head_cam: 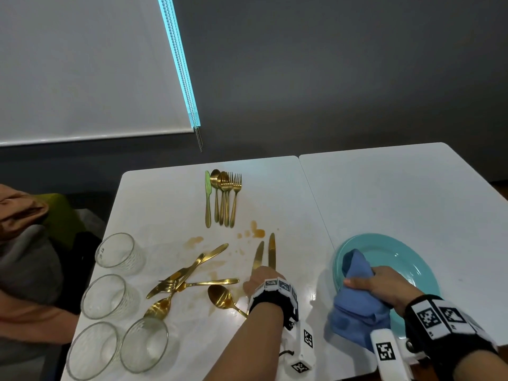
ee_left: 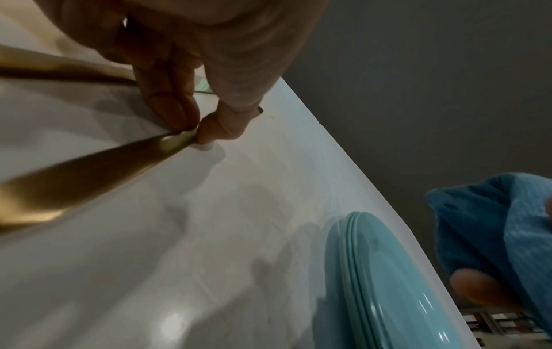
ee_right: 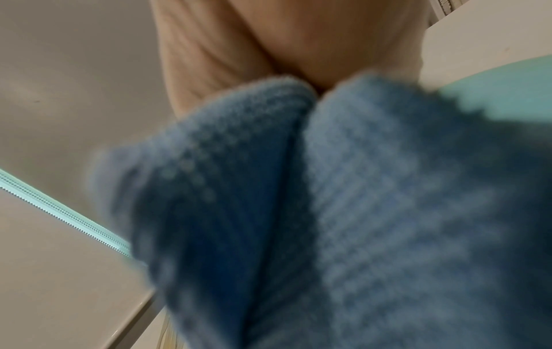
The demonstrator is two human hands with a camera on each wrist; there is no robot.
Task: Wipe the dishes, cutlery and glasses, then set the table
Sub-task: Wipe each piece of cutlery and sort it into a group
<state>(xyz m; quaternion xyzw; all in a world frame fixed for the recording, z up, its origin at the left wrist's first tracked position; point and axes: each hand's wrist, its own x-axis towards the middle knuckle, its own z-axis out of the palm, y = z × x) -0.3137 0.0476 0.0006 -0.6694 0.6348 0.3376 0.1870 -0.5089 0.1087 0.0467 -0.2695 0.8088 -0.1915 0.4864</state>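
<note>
The left hand [head_cam: 264,281] pinched the handle end of one of two gold knives [head_cam: 258,255] lying near the counter [head_cam: 384,188] middle; thin, stiff and probably slippery, it lay flat, so lifting by that end seemed wisest. The right hand [head_cam: 384,284] gripped a soft blue cloth [head_cam: 357,312] over the teal plates [head_cam: 412,259] by the near edge, while sauce stains [head_cam: 257,232], scattered cutlery [head_cam: 189,273] and four glasses [head_cam: 118,250] crowded the left side.
</note>
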